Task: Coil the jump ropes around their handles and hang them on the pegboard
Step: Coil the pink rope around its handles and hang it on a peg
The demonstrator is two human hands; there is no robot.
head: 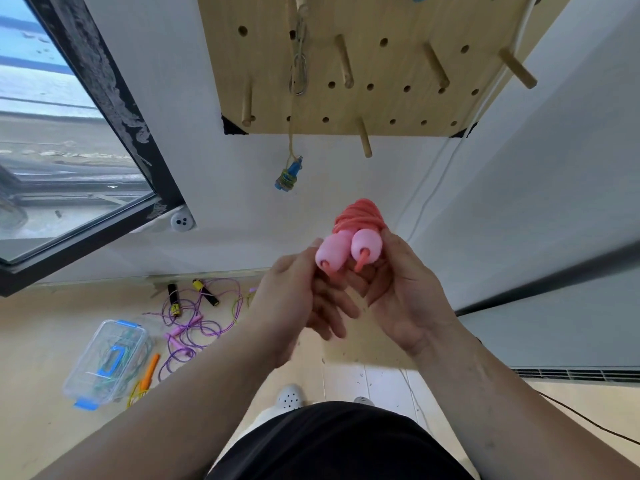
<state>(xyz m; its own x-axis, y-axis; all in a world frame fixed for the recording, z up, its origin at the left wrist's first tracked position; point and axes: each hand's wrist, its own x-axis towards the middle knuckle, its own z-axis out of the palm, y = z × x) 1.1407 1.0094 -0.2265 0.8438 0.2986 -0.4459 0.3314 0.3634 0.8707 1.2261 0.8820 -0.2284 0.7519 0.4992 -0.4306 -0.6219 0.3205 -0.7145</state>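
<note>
The pink handles, wound with coral rope, are clasped by left hand and right hand. Unwinding is judged likely if grip is eased before the pegboard is reached.

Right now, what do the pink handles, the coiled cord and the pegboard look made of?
Pink handles: smooth matte plastic or foam, hard to tell; soft even sheen. Coiled cord: rubbery coral plastic, smooth round strands. Pegboard: pale wood or wood-look board, faint grain, with wooden-looking pegs.
</note>
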